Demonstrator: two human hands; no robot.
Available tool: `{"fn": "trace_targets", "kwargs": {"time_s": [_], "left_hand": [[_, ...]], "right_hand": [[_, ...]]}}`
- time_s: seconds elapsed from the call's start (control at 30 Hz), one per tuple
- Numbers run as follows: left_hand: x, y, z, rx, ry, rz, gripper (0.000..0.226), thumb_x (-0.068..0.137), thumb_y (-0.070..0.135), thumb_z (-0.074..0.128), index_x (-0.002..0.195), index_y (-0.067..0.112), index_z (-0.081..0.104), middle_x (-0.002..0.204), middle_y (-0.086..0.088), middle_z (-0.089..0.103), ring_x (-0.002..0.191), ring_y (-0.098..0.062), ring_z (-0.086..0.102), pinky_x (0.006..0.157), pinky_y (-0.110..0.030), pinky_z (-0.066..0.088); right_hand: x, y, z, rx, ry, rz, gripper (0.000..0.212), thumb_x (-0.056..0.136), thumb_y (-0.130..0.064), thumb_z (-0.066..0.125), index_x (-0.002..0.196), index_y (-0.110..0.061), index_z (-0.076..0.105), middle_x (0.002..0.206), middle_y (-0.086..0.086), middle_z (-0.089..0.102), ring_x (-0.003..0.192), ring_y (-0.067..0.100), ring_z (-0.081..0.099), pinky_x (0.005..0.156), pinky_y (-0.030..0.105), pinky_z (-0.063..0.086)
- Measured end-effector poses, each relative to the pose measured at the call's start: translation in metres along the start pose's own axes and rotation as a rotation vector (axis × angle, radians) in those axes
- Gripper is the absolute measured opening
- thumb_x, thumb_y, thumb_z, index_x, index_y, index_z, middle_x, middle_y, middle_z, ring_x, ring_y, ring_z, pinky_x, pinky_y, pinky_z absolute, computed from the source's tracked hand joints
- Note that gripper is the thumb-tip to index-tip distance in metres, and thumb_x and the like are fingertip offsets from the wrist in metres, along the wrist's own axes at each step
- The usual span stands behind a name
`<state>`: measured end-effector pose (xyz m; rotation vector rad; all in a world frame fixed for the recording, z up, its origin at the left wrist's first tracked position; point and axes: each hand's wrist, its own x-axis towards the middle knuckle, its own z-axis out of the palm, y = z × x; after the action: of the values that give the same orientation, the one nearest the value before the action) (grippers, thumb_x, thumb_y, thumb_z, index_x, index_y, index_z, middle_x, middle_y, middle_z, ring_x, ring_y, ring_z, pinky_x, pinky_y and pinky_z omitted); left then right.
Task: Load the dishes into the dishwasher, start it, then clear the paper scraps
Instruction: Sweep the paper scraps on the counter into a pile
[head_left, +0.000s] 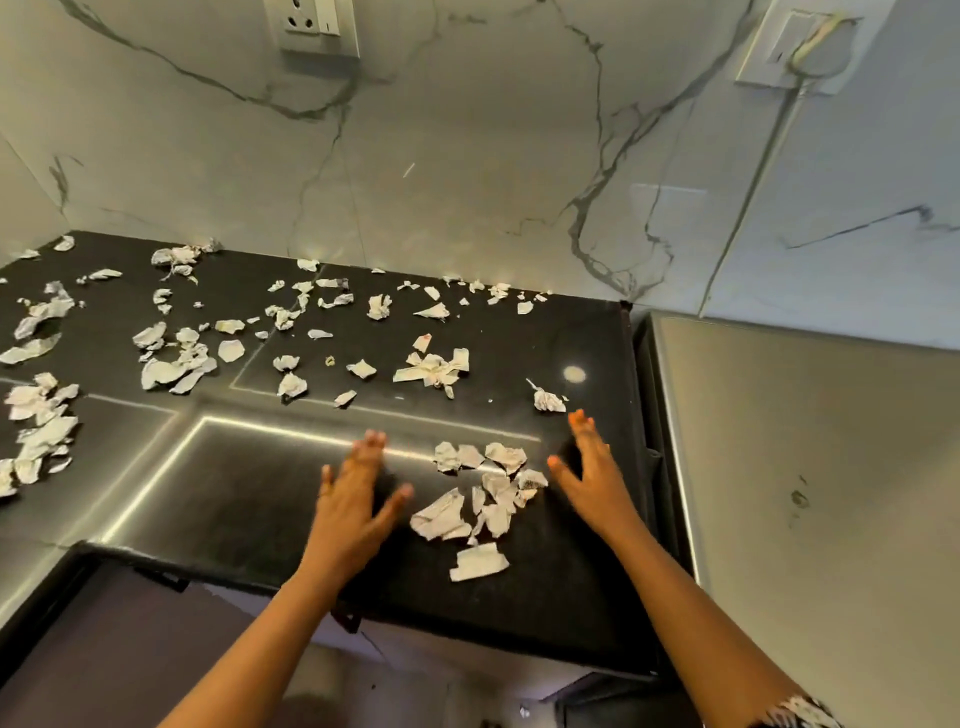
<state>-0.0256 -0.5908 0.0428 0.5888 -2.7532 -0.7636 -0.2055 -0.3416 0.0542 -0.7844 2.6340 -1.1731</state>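
Two bare forearms reach in from the near edge, with a bit of patterned sleeve (795, 713) showing on the right one. They end in a left hand (358, 499) and a right hand (592, 467), both spread with the fingers straight, holding nothing and low over the black bench (234, 493). Motion blur makes it hard to say whether the palms actually touch the surface. Between the hands lies a loose cluster of paper scraps (441, 517), just inside each thumb, so I'd judge they are about to be swept together. One crumpled bit (548, 400) sits just beyond the right hand's fingertips. Many more scraps (171, 369) are strewn beyond and to the outside of the left hand, all the way back to the marble wall (467, 156). Outside the right hand is a steel surface (805, 467), possibly an appliance top. No dishes or dishwasher are in sight, so the loading can't be checked from here. The clearing looks barely begun, with nearly all the paper left to gather.
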Motion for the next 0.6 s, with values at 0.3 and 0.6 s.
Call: {"fn": "trace_targets", "kwargs": {"time_s": [0.3,0.6], "left_hand": [[0.113,-0.025,-0.008,0.217,0.013,-0.338,0.073,0.092,0.066,0.026,0.152,0.026,0.014,0.16,-0.003,0.006,0.148,-0.023,0.003,0.116,-0.051,0.002],[0.111,-0.069,-0.039,-0.111,0.222,-0.06,0.057,0.088,0.064,0.04,0.132,0.029,0.051,0.144,0.004,0.045,0.137,-0.018,0.037,0.115,-0.056,0.017]], "right_hand": [[0.119,-0.02,0.026,-0.4,-0.297,-0.069,0.069,0.096,-0.056,0.023,0.151,-0.017,0.008,0.158,0.0,0.006,0.146,0.013,0.002,0.117,0.043,-0.003],[0.142,-0.025,0.006,0.228,-0.117,0.055,0.041,0.099,-0.031,0.042,0.137,-0.016,0.046,0.147,0.005,0.039,0.138,0.017,0.032,0.11,0.024,0.02]]}}
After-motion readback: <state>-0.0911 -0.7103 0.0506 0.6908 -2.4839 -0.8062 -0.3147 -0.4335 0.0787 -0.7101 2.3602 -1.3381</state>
